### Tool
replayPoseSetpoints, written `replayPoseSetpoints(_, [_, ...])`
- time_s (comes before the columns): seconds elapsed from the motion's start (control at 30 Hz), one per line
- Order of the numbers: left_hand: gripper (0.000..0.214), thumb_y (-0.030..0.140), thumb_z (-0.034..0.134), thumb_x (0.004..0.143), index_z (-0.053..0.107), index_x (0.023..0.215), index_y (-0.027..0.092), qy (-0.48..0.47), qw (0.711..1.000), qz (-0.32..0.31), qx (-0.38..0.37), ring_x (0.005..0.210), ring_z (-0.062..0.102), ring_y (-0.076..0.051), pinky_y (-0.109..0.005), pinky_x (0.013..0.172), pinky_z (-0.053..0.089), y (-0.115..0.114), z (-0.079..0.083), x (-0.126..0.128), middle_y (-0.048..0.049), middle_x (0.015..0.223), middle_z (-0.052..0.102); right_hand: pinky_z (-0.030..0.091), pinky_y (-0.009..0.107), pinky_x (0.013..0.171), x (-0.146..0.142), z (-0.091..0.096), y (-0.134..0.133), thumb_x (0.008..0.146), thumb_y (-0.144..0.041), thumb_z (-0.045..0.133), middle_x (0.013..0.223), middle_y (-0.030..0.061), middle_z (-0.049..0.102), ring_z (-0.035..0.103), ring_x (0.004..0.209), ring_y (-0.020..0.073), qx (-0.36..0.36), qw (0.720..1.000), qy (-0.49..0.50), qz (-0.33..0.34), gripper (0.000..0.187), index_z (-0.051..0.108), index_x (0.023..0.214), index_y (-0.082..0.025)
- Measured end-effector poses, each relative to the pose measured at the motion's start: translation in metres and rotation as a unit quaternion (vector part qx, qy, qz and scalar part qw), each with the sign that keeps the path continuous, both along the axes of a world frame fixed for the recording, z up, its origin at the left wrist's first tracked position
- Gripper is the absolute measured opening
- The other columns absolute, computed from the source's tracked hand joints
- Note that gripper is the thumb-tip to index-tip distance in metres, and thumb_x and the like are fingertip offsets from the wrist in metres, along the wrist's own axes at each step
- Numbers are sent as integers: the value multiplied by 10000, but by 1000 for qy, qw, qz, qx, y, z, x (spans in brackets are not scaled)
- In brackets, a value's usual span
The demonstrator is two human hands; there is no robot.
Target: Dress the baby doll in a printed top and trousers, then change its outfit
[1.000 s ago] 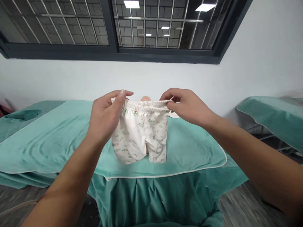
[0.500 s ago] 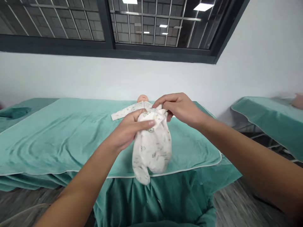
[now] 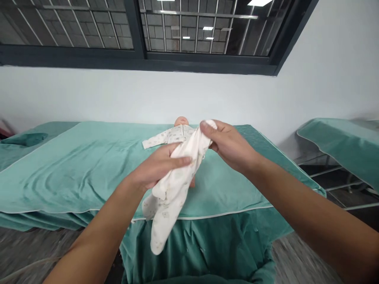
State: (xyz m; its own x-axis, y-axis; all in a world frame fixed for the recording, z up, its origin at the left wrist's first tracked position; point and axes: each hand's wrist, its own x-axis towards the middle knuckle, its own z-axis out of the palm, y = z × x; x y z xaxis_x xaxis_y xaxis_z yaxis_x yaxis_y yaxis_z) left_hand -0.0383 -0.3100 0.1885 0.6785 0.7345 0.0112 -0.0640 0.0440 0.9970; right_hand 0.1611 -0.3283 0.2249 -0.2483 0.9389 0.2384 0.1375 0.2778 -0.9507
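Observation:
A pair of white printed baby pants [image 3: 173, 191] with closed feet hangs slantwise between my hands, above the bed. My left hand [image 3: 158, 165] grips the fabric near its middle, thumb on top. At the upper right end, my right hand [image 3: 229, 142] pinches the gathered waist. Behind the pants a baby doll [image 3: 181, 121] lies on its back on the bed, wearing a white printed top [image 3: 174, 135] with one sleeve stretched out to the left. Most of the doll's lower body is hidden by the pants and my hands.
A light green sheet [image 3: 74, 169] with white piping covers the bed, over a darker green cover [image 3: 201, 248] that drapes down the front. Behind the bed are a white wall [image 3: 118, 94] and a barred window [image 3: 142, 59]. Another green-covered bed [image 3: 346, 146] stands at the right.
The pants have turned from hanging broad and upright to a narrow slant, with their feet swung left. My right hand has changed its hold on the waist and shifted slightly right.

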Motion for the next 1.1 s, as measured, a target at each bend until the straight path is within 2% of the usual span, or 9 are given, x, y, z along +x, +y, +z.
replayPoseSetpoints(0.1, [359, 402, 831, 724, 728, 982, 174, 56, 996, -76, 11, 847, 728, -284, -374, 701, 585, 0, -5, -8, -105, 939, 763, 525, 287, 665, 2, -8, 8, 898, -701, 525, 827, 24, 663, 637, 777, 183, -26, 997, 63, -21, 466, 622, 868, -246])
replayPoseSetpoints(0.27, [318, 336, 795, 750, 727, 1012, 168, -39, 994, 102, 22, 774, 720, -240, -311, 627, 563, 6, -11, -6, -69, 880, 755, 527, 292, 669, 1, -26, 5, 864, -684, 594, 834, 32, 697, 651, 770, 180, -107, 988, 7, 111, 471, 684, 873, -221])
replayPoseSetpoints(0.37, [316, 360, 770, 766, 718, 1010, 166, -45, 989, 139, 12, 709, 704, -232, -295, 552, 531, 8, -10, -1, -63, 835, 742, 508, 277, 642, -5, -32, 0, 781, -576, 747, 804, 26, 702, 643, 729, 168, -127, 969, -85, 193, 392, 707, 817, -188])
replayPoseSetpoints(0.57, [493, 486, 773, 775, 688, 1159, 188, -12, 996, 86, 27, 862, 713, -249, -323, 689, 560, 7, -18, -7, -90, 1003, 755, 499, 283, 710, -10, -35, 13, 812, -425, 735, 879, 19, 720, 651, 808, 166, -79, 996, 38, 5, 242, 706, 870, -192])
replayPoseSetpoints(0.63, [500, 451, 820, 734, 697, 1136, 180, 16, 998, 44, 36, 889, 708, -250, -317, 710, 555, 4, -21, -7, -88, 1017, 752, 507, 298, 746, -10, -39, 19, 814, -436, 731, 909, 32, 725, 661, 852, 182, -83, 992, 98, -11, 263, 703, 902, -190])
replayPoseSetpoints(0.7, [485, 417, 825, 734, 691, 1130, 170, -2, 998, 55, 21, 846, 707, -245, -317, 689, 555, 3, -24, -3, -82, 971, 751, 522, 310, 773, -10, -43, 21, 828, -443, 715, 938, 43, 735, 677, 891, 203, -100, 982, 160, -11, 282, 704, 961, -194])
replayPoseSetpoints(0.87, [471, 366, 776, 788, 646, 1201, 182, -170, 970, 170, -15, 916, 723, -237, -314, 771, 577, 9, -27, 8, -83, 1070, 745, 544, 347, 900, -11, -59, 14, 868, -420, 684, 1069, 49, 748, 687, 1042, 243, -123, 958, 258, 33, 337, 690, 1138, -217])
replayPoseSetpoints(1.0, [480, 448, 703, 849, 627, 1241, 182, -182, 970, 157, -41, 941, 733, -265, -364, 809, 588, 12, -25, 12, -103, 1042, 751, 557, 375, 911, -11, -74, 3, 741, -557, 802, 1107, 96, 745, 698, 1033, 258, -169, 951, 227, 121, 585, 678, 1190, -202])
replayPoseSetpoints(1.1, [505, 477, 688, 861, 610, 1269, 189, -172, 973, 145, -53, 909, 738, -269, -373, 787, 592, 10, -25, 14, -98, 1000, 756, 568, 372, 884, -14, -79, -3, 620, -524, 895, 1097, 103, 746, 707, 1012, 257, -205, 943, 151, 216, 680, 689, 1171, -184])
